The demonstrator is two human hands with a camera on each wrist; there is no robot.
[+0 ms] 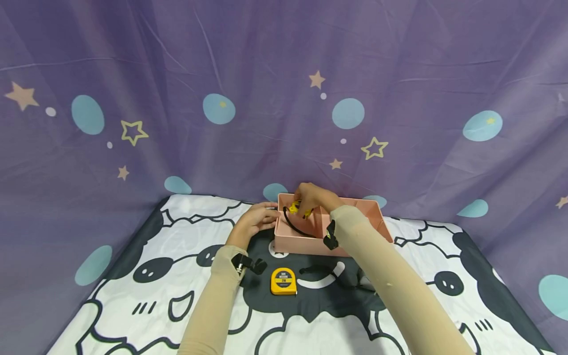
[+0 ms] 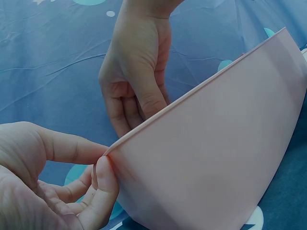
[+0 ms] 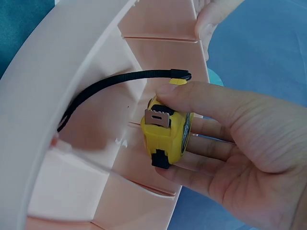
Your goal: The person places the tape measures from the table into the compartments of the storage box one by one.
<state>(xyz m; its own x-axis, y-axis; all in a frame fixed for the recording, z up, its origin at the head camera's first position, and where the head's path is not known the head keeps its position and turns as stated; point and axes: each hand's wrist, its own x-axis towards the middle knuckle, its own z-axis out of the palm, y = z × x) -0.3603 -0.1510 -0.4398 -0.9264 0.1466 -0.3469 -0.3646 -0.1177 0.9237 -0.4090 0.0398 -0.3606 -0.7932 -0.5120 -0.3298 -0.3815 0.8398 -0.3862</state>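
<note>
My right hand (image 1: pixel 314 197) grips a yellow and black tape measure (image 3: pixel 165 132) over the left compartment of a pink divided box (image 1: pixel 306 243). The tape's metal end hook and its black wrist strap (image 3: pixel 129 76) show in the right wrist view; the strap hangs down into the box. At the box's left end my left hand (image 2: pixel 62 177) pinches the rim between thumb and forefinger. A second tape measure (image 1: pixel 283 281), yellow with a dark label, lies on the cloth in front of the box. In the left wrist view, the box wall hides the right hand's fingertips.
Thin dividers (image 3: pixel 148 189) split the box into compartments. Beneath everything is a black and white cartoon-print cloth (image 1: pixel 186 276). Behind the box hangs a purple curtain (image 1: pixel 275 148) with stars and blue spots. A dark object (image 1: pixel 366 282), partly hidden by the right forearm, lies in front of the box.
</note>
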